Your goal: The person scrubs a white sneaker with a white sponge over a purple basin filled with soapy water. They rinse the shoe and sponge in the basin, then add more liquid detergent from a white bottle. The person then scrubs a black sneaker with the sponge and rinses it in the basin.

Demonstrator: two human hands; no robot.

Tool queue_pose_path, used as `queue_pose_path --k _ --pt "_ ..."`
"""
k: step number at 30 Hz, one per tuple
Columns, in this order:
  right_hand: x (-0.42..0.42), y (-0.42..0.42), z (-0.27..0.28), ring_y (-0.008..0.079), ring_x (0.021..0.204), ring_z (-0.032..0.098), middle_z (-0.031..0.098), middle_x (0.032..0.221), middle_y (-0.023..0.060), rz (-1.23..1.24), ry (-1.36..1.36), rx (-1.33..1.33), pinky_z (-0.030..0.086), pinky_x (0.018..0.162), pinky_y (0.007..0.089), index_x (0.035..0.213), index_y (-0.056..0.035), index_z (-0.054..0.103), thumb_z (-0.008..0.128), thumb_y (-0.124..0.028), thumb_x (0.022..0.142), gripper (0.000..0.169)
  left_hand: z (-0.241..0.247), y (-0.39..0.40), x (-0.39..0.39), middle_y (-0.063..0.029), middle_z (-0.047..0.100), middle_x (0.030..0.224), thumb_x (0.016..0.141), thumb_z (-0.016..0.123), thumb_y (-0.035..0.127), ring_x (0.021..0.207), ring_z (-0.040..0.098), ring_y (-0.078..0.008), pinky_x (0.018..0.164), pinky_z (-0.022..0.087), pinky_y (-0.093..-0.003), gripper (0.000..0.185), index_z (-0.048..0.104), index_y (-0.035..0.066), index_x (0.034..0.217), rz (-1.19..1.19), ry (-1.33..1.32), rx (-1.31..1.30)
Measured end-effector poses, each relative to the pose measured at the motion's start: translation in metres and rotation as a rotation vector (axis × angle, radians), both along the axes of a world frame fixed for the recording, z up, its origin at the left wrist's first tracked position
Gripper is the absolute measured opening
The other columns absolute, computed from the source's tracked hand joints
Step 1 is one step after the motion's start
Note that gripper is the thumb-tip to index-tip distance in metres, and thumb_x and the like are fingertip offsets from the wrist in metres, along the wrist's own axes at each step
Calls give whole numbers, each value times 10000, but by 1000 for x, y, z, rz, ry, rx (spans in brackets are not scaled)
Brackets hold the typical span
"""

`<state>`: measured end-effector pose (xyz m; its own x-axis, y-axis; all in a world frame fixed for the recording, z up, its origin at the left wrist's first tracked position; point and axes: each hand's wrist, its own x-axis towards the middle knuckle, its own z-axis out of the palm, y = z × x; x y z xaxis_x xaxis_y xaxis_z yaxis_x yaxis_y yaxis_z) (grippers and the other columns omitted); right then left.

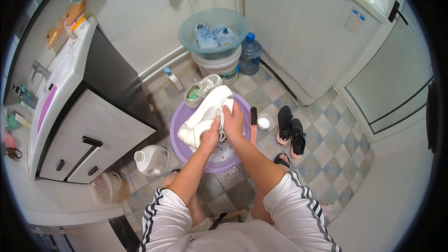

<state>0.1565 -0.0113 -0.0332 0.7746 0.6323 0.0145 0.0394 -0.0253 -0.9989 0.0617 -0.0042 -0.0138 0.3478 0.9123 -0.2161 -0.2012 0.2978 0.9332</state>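
A white shoe point(203, 115) is held over a purple plastic basin point(178, 154) by both my hands. My left hand point(210, 134) grips it near its opening, and my right hand point(233, 120) holds its other side. White laces hang between the hands. Sudsy water point(222, 154) shows in the basin below. Another white sneaker point(204, 89), with something green inside, rests at the basin's far rim. Just right of the basin lies a scrub brush point(253, 122) with dark bristles and a pink handle, beside a small clear container of white powder point(263, 123).
Black sneakers point(291, 127) stand on the tiles to the right. A white jug point(152, 160) is left of the basin. Beyond it, a teal basin point(189, 43) with blue sneakers point(213, 36) tops a white bucket point(217, 68), near a blue water bottle point(250, 56) and a pump bottle point(174, 79).
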Motion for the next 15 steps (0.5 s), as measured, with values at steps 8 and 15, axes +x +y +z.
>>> queue_pose_path --k 8,15 --pt "8 -23 65 303 1018 608 621 1140 205 150 -406 -55 459 881 361 1232 15 551 698 -182 782 513 -14 44 -25 -134 576 1236 963 523 270 1141 531 -242 1003 388 -328 438 522 -39 1273 -132 267 312" --pt "-19 -23 86 316 1005 500 493 1220 156 403 -1079 10 397 814 417 1192 -137 610 771 -207 649 571 -29 20 -18 -199 395 1421 959 475 244 1336 332 -326 1117 221 -383 500 387 4 1389 -323 611 753"
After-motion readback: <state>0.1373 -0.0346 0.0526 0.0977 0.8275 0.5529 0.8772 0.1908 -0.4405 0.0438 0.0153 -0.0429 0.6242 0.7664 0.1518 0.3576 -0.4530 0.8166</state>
